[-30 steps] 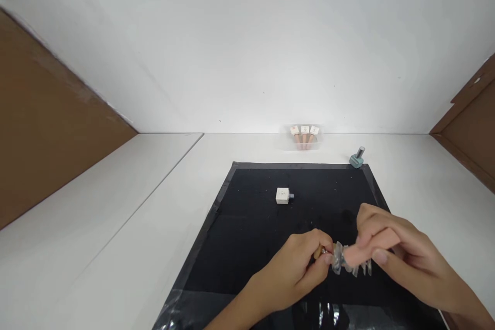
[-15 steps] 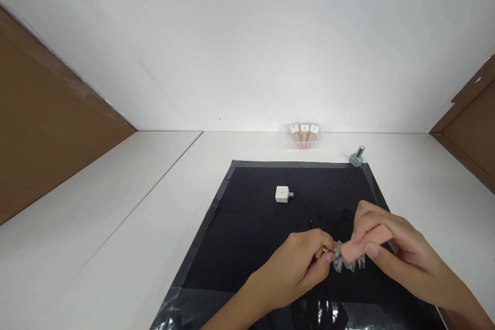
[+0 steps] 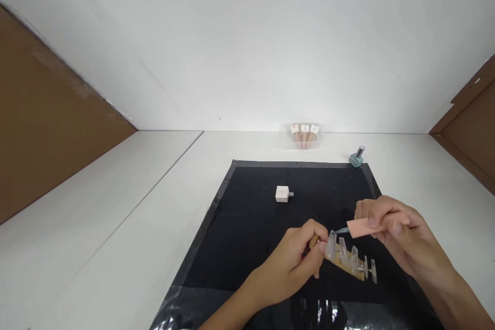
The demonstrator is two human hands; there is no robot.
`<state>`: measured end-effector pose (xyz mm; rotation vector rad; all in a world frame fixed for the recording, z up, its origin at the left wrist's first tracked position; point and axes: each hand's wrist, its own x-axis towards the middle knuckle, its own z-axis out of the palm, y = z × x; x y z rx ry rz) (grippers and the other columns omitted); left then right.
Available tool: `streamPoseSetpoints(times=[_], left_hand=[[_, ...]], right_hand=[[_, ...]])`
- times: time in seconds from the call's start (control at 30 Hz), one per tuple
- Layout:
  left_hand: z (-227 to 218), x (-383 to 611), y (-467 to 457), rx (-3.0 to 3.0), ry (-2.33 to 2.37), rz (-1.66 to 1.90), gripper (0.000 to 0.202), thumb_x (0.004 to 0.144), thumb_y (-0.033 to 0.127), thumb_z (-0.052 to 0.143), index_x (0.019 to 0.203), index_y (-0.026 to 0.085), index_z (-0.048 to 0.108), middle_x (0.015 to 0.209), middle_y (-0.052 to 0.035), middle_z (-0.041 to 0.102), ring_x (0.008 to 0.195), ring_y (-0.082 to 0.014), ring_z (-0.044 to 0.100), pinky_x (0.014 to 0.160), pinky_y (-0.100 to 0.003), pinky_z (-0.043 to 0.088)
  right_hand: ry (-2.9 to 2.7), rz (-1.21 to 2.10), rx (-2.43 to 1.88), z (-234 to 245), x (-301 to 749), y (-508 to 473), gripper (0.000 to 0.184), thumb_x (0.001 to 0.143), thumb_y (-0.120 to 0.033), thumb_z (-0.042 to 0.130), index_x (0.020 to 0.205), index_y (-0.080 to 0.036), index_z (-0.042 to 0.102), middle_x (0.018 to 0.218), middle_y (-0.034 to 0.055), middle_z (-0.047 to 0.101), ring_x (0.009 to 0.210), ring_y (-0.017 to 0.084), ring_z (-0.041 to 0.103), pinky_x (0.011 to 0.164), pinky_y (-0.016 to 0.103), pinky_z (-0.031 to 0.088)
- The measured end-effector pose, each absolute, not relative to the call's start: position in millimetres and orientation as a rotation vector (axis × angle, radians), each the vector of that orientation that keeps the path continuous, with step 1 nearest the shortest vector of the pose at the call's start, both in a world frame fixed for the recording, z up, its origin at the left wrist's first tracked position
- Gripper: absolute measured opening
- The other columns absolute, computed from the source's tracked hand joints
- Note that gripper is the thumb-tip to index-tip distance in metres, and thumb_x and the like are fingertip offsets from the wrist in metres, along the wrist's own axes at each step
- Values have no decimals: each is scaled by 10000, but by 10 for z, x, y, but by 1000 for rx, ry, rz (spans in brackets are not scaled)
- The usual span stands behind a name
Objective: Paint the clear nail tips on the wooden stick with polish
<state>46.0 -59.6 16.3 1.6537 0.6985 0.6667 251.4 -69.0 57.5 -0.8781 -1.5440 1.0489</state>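
My left hand (image 3: 299,263) is closed on one end of a brown stick (image 3: 348,263) that carries several clear false nail tips. The stick slants down to the right over the black mat (image 3: 247,227). My right hand (image 3: 390,232) pinches a pink polish brush cap (image 3: 361,227), its brush tip pointing left at the nail tip nearest my left fingers. A small white square bottle (image 3: 282,194) lies on its side on the mat beyond my hands.
A teal polish bottle (image 3: 356,158) stands at the mat's far right corner. A clear box with three pink-handled items (image 3: 304,134) sits against the white back wall. Brown panels flank the white table on the left and right.
My left hand turned the stick so its nail tips now fan out to the right. My right hand lifted the pink cap up and away, exposing the brush.
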Motion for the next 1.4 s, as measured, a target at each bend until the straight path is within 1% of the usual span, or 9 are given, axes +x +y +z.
streamPoseSetpoints(times=[0.1, 0.23, 0.4, 0.53, 0.77, 0.97, 1.17, 1.27, 1.4], left_hand=[[152, 466, -595, 1568, 703, 705, 269, 948, 410, 369, 814, 191, 449, 503, 77, 431, 431, -70, 461, 439, -169, 315], [169, 486, -584, 1458, 688, 755, 350, 916, 510, 406, 779, 189, 442, 452, 97, 391, 373, -62, 441, 389, -149, 307], [176, 508, -579, 1305, 683, 781, 422, 851, 604, 466, 762, 192, 443, 439, 116, 356, 327, -45, 378, 362, -148, 362], [181, 508, -576, 1293, 693, 772, 443, 832, 626, 477, 761, 190, 450, 428, 110, 373, 322, -47, 385, 348, -141, 340], [225, 497, -572, 1324, 720, 751, 479, 819, 664, 455, 769, 188, 455, 423, 99, 393, 330, -63, 427, 352, -144, 337], [204, 484, -573, 1432, 752, 749, 402, 870, 581, 430, 770, 191, 448, 440, 88, 414, 354, -70, 459, 370, -146, 319], [204, 460, -567, 1506, 766, 737, 251, 890, 413, 442, 769, 193, 437, 485, 85, 426, 380, -66, 486, 384, -136, 332], [210, 452, -561, 1530, 764, 741, 198, 888, 356, 441, 774, 193, 436, 488, 89, 415, 383, -63, 480, 386, -132, 330], [219, 451, -556, 1554, 749, 763, 141, 886, 298, 436, 792, 193, 443, 498, 91, 410, 395, -58, 461, 395, -132, 321]], right_hand=[[-1598, 968, -992, 613, 2462, -718, 276, 919, -446, 523, 815, -242, 677, 588, -9, 528, 516, 123, 496, 474, 226, 442], [-1700, 976, -1067, 661, 2420, -756, 244, 928, -450, 505, 910, -275, 675, 721, 11, 642, 605, 135, 603, 534, 211, 494], [-1815, 969, -1066, 705, 2411, -766, 170, 939, -392, 507, 938, -301, 650, 753, -1, 646, 635, 136, 615, 572, 208, 508], [-1911, 902, -1014, 746, 2408, -760, 135, 936, -286, 517, 979, -295, 645, 751, 4, 625, 625, 136, 597, 541, 211, 492], [-2011, 833, -959, 746, 2436, -783, 226, 902, -154, 517, 1043, -305, 611, 777, 2, 581, 634, 123, 565, 526, 191, 474], [-2042, 896, -977, 770, 2427, -792, 268, 901, -118, 498, 1063, -307, 599, 770, 1, 539, 641, 124, 543, 529, 189, 477], [-2045, 911, -1044, 782, 2397, -816, 198, 899, -130, 484, 913, -291, 598, 754, -7, 489, 624, 124, 521, 527, 203, 473], [-2069, 866, -1045, 771, 2407, -811, 239, 900, -127, 479, 976, -308, 615, 749, -6, 484, 606, 124, 506, 509, 204, 458], [-1988, 767, -971, 774, 2469, -782, 274, 912, -145, 483, 1071, -324, 616, 791, 15, 538, 660, 140, 545, 524, 211, 472]])
